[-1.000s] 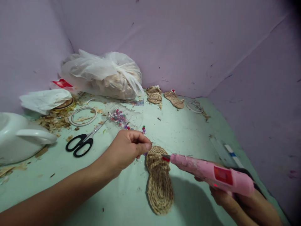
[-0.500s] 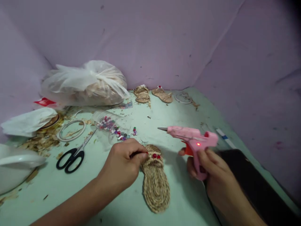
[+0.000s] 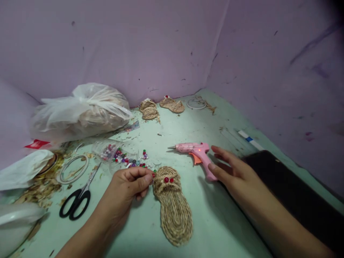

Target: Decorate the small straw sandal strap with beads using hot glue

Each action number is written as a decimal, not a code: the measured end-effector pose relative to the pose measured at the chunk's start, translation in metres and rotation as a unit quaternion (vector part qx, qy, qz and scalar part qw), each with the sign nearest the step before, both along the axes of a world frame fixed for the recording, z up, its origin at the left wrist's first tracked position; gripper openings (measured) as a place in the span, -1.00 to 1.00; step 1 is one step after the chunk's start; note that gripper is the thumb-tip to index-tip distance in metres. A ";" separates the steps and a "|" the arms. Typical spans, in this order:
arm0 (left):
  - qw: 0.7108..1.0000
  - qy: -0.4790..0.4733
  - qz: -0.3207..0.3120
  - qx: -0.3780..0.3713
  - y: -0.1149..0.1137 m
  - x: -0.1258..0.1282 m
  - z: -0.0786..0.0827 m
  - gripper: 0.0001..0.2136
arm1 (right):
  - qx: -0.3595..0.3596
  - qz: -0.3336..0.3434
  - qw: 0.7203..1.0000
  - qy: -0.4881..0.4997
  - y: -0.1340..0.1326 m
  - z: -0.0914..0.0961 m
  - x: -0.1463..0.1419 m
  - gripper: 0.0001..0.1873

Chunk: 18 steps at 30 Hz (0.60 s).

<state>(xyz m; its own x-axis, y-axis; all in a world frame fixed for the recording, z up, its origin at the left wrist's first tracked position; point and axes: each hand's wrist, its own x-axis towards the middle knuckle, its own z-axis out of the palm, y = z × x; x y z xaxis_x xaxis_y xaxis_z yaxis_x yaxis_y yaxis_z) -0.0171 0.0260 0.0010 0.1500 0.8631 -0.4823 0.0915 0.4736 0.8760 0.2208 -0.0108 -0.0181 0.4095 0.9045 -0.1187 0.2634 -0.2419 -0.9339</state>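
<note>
My left hand [image 3: 134,184] pinches a small red bead [image 3: 154,175] at the left edge of a woven straw slipper [image 3: 176,215]. Two red beads [image 3: 168,180] sit on the slipper's strap. A pink glue gun [image 3: 192,148] with a glowing red light lies on the table, its nozzle pointing left. Beside its handle is my right hand [image 3: 231,166], fingers spread and thumb close to the grip; whether the thumb touches it I cannot tell. Behind my left hand, loose coloured beads [image 3: 139,163] spill from a clear plastic jar [image 3: 102,150] on its side.
Black-handled scissors [image 3: 76,202] and a tape roll [image 3: 73,169] lie at left, near straw scraps. A stuffed white plastic bag [image 3: 83,113] stands behind. Small straw slippers [image 3: 172,104] rest by the wall. A black flat object [image 3: 285,190] lies at right.
My right hand has put the glue gun down on the table and opened its fingers. My left hand has drawn slightly back from the strap with the bead. The view has shifted right.
</note>
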 end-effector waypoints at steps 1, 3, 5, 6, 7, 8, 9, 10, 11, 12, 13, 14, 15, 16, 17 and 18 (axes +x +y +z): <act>1.000 -0.015 0.005 -0.013 0.000 -0.001 0.000 -0.78 | 0.028 -0.006 0.999 -0.046 -0.003 0.001 -0.001 -0.51; 0.999 -0.033 0.011 -0.028 0.000 -0.001 0.001 -0.76 | 0.097 0.003 0.989 -0.112 -0.008 0.003 -0.003 -0.61; 0.998 -0.048 0.010 -0.031 -0.001 0.000 0.003 -0.76 | 0.156 0.040 0.978 -0.134 -0.010 0.005 -0.008 -0.76; 0.998 -0.056 0.007 -0.032 -0.001 0.000 0.004 -0.76 | 0.182 0.064 0.972 -0.136 -0.011 0.006 -0.011 -0.82; 0.998 -0.061 0.003 -0.032 -0.002 0.000 0.005 -0.76 | 0.206 0.090 0.965 -0.136 -0.011 0.008 -0.014 -0.86; 0.997 -0.065 -0.002 -0.031 -0.003 0.000 0.006 -0.76 | 0.226 0.116 0.958 -0.134 -0.011 0.010 -0.018 -0.88; 0.997 -0.066 -0.008 -0.030 -0.004 0.000 0.007 -0.76 | 0.240 0.143 0.951 -0.129 -0.010 0.013 -0.022 -0.89; 0.997 -0.064 -0.013 -0.028 -0.005 0.001 0.008 -0.76 | 0.249 0.170 0.946 -0.120 -0.009 0.016 -0.026 -0.89; 0.998 -0.060 -0.018 -0.024 -0.006 0.001 0.009 -0.76 | 0.254 0.196 0.941 -0.108 -0.008 0.020 -0.031 -0.88; 0.998 -0.057 -0.024 -0.018 -0.007 0.001 0.010 -0.76 | 0.255 0.220 0.937 -0.094 -0.006 0.023 -0.037 -0.88; 0.998 -0.054 -0.029 -0.012 -0.008 0.001 0.012 -0.75 | 0.257 0.242 0.932 -0.080 -0.004 0.026 -0.042 -0.88; 0.998 -0.052 -0.035 -0.005 -0.008 0.001 0.013 -0.75 | 0.258 0.264 0.927 -0.068 -0.003 0.029 -0.047 -0.88; 0.998 -0.051 -0.040 0.001 -0.009 0.001 0.014 -0.74 | 0.262 0.284 0.920 -0.061 -0.001 0.031 -0.053 -0.86; 0.998 -0.053 -0.045 0.006 -0.010 0.001 0.015 -0.74 | 0.268 0.302 0.913 -0.059 0.001 0.032 -0.057 -0.85; 0.997 -0.054 -0.049 0.012 -0.010 0.001 0.016 -0.74 | 0.274 0.316 0.906 -0.063 0.002 0.033 -0.061 -0.83; 0.997 -0.054 -0.053 0.018 -0.011 0.001 0.017 -0.73 | 0.280 0.321 0.902 -0.072 0.003 0.033 -0.065 -0.83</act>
<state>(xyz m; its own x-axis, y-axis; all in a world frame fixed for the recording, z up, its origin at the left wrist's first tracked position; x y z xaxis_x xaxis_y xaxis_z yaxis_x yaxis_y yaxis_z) -0.0160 0.0150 0.0175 0.2910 0.8563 -0.4266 0.0428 0.4338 0.9000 0.1559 -0.0074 0.0149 -0.2457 0.8624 0.4426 0.3096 0.5025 -0.8072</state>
